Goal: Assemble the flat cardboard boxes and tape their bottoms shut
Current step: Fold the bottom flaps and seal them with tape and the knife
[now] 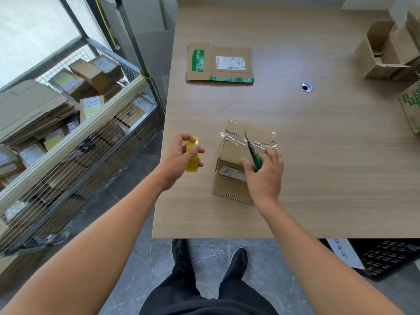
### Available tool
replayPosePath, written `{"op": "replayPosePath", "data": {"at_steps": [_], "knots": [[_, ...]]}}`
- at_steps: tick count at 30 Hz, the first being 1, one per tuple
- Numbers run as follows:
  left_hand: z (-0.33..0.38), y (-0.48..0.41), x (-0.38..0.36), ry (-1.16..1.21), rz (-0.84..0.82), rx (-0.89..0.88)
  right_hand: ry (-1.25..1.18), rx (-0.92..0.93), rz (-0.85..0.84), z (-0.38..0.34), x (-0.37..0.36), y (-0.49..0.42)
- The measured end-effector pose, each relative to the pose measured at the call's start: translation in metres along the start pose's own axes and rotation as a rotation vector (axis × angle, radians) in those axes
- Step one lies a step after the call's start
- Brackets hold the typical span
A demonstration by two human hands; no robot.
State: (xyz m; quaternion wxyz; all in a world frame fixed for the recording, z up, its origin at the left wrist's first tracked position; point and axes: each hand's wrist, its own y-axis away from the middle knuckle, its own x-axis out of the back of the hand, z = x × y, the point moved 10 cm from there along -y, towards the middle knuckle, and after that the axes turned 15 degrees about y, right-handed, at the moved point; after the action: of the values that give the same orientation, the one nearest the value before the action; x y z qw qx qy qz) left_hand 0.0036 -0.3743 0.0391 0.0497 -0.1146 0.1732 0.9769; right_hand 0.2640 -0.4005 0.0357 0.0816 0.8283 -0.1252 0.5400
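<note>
Table (318, 155): light wood-grain top, seen from above; a round cable hole (306, 87) is set toward the far right.
Assembled box (236, 155): small cardboard box stood on the near middle of the table; a strip of clear tape (238, 138) is laid across its top face, wrinkled, with the ends folded down over both sides; a white label is stuck on the near face.
Left hand (179, 161): held above the table's left edge, just beside the box but apart from it; fingers and thumb are closed around a roll of yellow tape (192, 154), held on edge.
Right hand (264, 172): placed over the near right corner of the box; a green-handled knife (253, 151) is gripped, blade extended and pointed away over the taped face.
Flat box (219, 62): unfolded cardboard with green tape and a white label, laid flat at the far middle, well apart from the hands.
Open boxes (384, 51): assembled cartons grouped at the far right edge.
Wire cage (79, 137): stood left of the table, filled with cardboard boxes.
</note>
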Motion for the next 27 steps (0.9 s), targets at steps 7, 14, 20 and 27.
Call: {"op": "replayPosePath", "data": {"at_steps": [7, 14, 20, 27], "knots": [[0.002, -0.014, -0.002, -0.163, -0.057, -0.058, -0.143, 0.354, -0.141, 0.005, 0.004, -0.043], [0.017, -0.036, 0.005, -0.33, 0.083, -0.142, 0.012, 0.562, -0.279, -0.011, 0.013, -0.082], [0.024, -0.077, -0.047, -0.578, -0.054, -0.197, -0.124, 0.484, -0.222, 0.003, 0.01, -0.073], [0.012, -0.07, -0.057, -0.713, -0.107, -0.238, 0.012, 0.195, 0.098, 0.022, 0.026, -0.051]]}}
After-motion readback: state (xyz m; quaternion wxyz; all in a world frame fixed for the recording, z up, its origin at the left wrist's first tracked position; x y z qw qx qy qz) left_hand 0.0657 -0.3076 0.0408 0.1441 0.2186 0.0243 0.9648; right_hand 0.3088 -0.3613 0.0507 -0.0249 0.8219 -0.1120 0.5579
